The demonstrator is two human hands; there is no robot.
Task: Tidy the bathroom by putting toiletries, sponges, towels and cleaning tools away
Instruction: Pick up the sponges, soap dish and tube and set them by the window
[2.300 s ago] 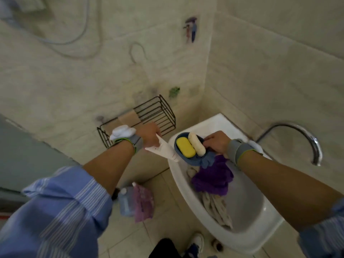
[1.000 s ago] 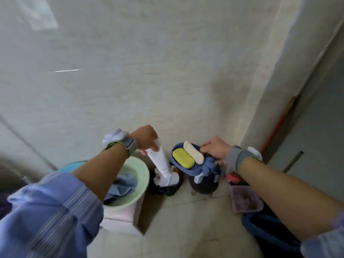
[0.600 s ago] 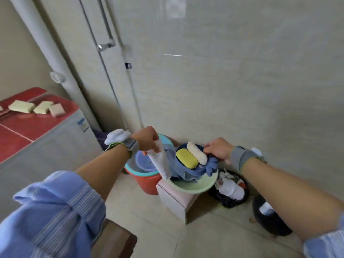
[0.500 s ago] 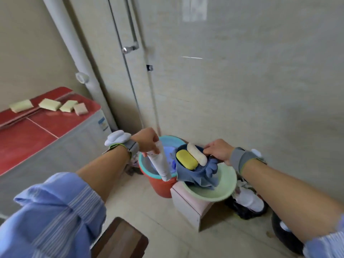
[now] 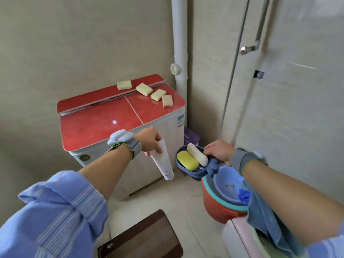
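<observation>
The lid [image 5: 96, 125] of the washing machine [image 5: 167, 127] shows bare red surface over its front and left part. Four sponges [image 5: 158, 94] lie in a row on its back right corner. A thick white pipe [image 5: 179, 43] stands in the corner just behind the machine, and a purple bag [image 5: 190, 136] fills the gap below it. Between the machine and the red bucket [image 5: 217, 205] a strip of floor [image 5: 182, 194] is open. Basins [image 5: 227, 183] sit in the bucket's mouth. A wooden stool [image 5: 145, 237] stands on the near floor. The left hand [image 5: 149, 140] holds a tube [image 5: 162, 161] before the machine's front wall. The right hand [image 5: 217, 151] holds a soap dish [image 5: 193, 173] near the bucket's left rim.
</observation>
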